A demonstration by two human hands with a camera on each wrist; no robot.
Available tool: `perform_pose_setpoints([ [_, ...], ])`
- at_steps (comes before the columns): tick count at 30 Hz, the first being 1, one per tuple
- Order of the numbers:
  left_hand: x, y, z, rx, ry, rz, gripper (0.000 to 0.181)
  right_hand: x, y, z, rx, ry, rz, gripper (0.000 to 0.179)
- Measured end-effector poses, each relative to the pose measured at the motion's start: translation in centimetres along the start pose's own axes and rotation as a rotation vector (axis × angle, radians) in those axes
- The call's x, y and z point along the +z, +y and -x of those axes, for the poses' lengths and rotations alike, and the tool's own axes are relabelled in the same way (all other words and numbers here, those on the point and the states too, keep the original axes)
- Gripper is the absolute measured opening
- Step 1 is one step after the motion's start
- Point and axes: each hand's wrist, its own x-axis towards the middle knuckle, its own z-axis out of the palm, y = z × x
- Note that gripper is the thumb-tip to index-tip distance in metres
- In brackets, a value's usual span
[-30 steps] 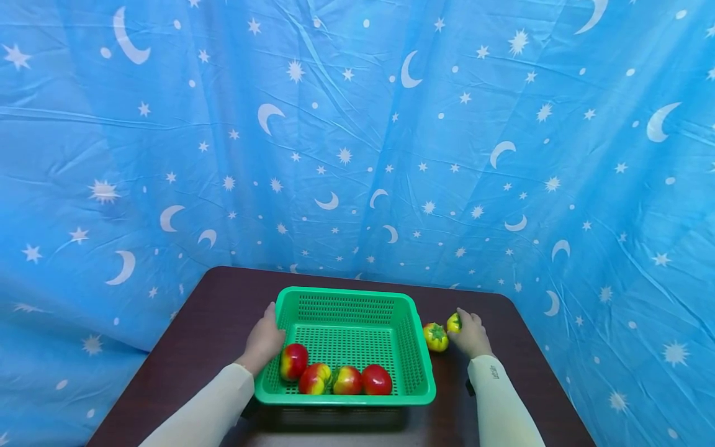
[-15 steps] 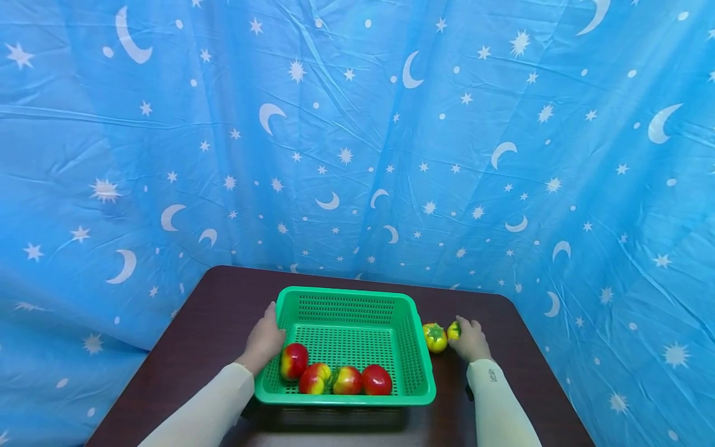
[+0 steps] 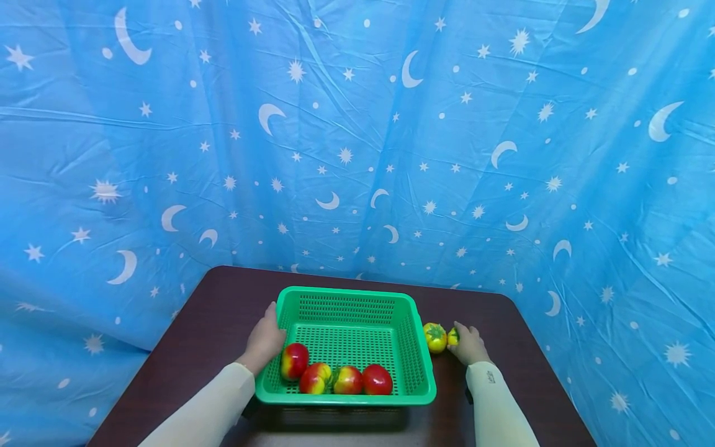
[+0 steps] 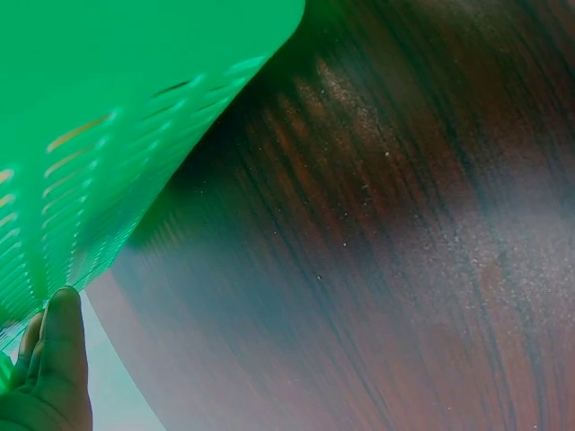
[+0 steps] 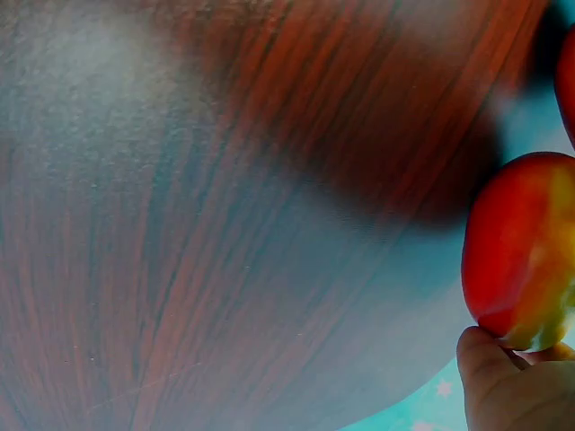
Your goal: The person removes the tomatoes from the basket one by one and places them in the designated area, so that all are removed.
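Note:
A green perforated plastic basket (image 3: 341, 399) stands on the table in the head view. In its near part lie several glossy red-and-yellow fruits (image 3: 347, 380). My left hand (image 3: 264, 343) holds the basket's left side at the rim; in the left wrist view, its fingers (image 4: 63, 337) are up against the wall. To the right of the basket my right hand (image 3: 469, 346) holds a red-and-yellow fruit (image 5: 517, 251), mostly hidden by the fingers in the head view. Beside it, between hand and basket, lies another yellow fruit (image 3: 435, 338) with a green leafy cap.
The dark wood-grain table (image 3: 223, 298) has rounded far corners. A blue curtain (image 3: 357, 124) with white moons and stars surrounds it at the back and sides.
My right hand has shifted slightly nearer and to the left with its fruit. The fruit beside it has turned a little. My left hand and the basket have stayed put.

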Motion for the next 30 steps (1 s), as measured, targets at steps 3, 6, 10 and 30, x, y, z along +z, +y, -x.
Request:
perform_pose_setpoints([
  [3, 0.03, -0.05, 0.0, 0.001, 0.001, 0.002, 0.078, 0.17, 0.29, -0.09, 0.0, -0.001, 0.003, 0.066],
  [6, 0.07, -0.14, 0.01, 0.002, -0.003, 0.005, 0.079, 0.17, 0.55, -0.12, 0.009, -0.007, 0.008, 0.069],
  [10, 0.08, -0.17, 0.03, 0.002, -0.004, 0.007, 0.079, 0.14, 0.69, -0.23, 0.03, -0.027, 0.01, 0.073],
  [30, 0.01, 0.02, 0.09, -0.003, -0.009, 0.003, 0.077, 0.12, 0.71, 0.15, 0.04, -0.047, -0.024, 0.078],
])
